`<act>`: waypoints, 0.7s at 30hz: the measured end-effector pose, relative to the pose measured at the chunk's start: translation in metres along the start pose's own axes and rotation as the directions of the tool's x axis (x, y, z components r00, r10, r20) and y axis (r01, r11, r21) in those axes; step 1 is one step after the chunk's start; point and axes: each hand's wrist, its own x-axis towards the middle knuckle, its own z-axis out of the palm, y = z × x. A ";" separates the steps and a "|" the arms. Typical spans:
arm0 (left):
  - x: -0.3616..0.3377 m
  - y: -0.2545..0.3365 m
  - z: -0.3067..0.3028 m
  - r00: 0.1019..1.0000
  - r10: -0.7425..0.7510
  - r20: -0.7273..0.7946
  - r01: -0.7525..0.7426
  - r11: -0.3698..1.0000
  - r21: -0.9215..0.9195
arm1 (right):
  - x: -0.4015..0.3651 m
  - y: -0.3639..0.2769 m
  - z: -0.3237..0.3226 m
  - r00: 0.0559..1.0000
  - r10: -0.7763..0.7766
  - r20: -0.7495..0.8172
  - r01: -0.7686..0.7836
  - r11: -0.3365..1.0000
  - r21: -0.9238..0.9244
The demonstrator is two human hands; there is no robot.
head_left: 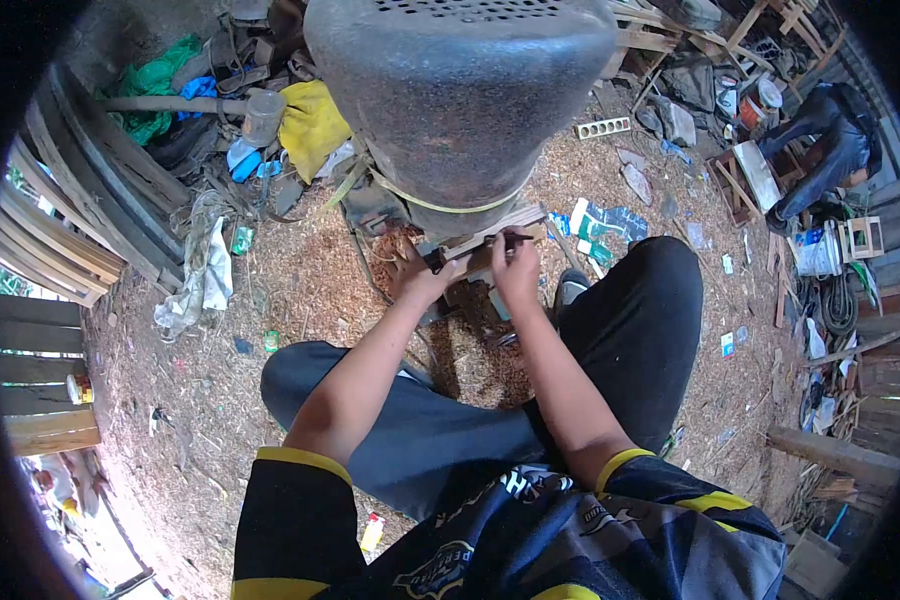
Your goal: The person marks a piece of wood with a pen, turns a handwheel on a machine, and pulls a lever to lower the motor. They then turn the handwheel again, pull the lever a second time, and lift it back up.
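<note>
I sit on the ground with both hands over a piece of wood (pixel 477 243) in front of me. My left hand (pixel 418 275) is at its left end, the thumb against the wood and the other fingers reaching forward. In my right hand (pixel 516 272) is a thin, dark, pencil-like stick (pixel 515 237), pinched in the fingers above the wood. Under the hands is a dark metal object, mostly hidden. Just beyond stands a large dark drum-like body (pixel 460 110) with a perforated top and a yellowish band (pixel 457 208) round its lower part.
Wood shavings (pixel 370 320) cover the floor. A yellow cloth (pixel 310 128) and curved planks (pixel 105 180) lie to the left. At the upper right another person (pixel 830 140) bends beside a wooden frame (pixel 753 178). A white bucket (pixel 818 250) and clutter line the right wall.
</note>
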 end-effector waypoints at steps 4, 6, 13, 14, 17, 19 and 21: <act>-0.005 0.008 0.010 0.987 0.017 -0.161 0.016 0.979 0.202 | -0.005 -0.003 -0.001 0.997 -0.066 0.042 0.068 0.997 -0.028; -0.011 0.019 0.010 0.983 0.026 -0.183 0.017 0.973 0.230 | -0.007 0.004 0.004 0.995 -0.038 0.094 0.035 0.999 0.032; -0.053 0.050 -0.017 0.992 0.020 0.124 -0.061 0.941 0.333 | 0.002 0.012 -0.002 0.999 -0.028 0.030 0.028 0.999 -0.023; -0.058 0.054 -0.018 0.987 0.017 0.162 -0.079 0.919 0.387 | 0.001 0.011 0.001 0.995 -0.085 0.043 0.087 0.995 -0.042; -0.079 0.066 -0.024 0.986 0.075 0.150 -0.137 0.879 0.457 | 0.003 0.010 0.000 0.990 -0.138 0.042 0.141 0.988 -0.065; -0.087 0.070 -0.030 0.984 0.105 0.140 -0.162 0.852 0.498 | 0.012 0.008 -0.013 1.000 -0.014 -0.027 0.012 0.999 -0.039; -0.089 0.075 -0.034 0.979 0.107 0.171 -0.185 0.813 0.552 | 0.012 0.007 -0.012 0.997 -0.078 -0.010 0.077 0.997 -0.022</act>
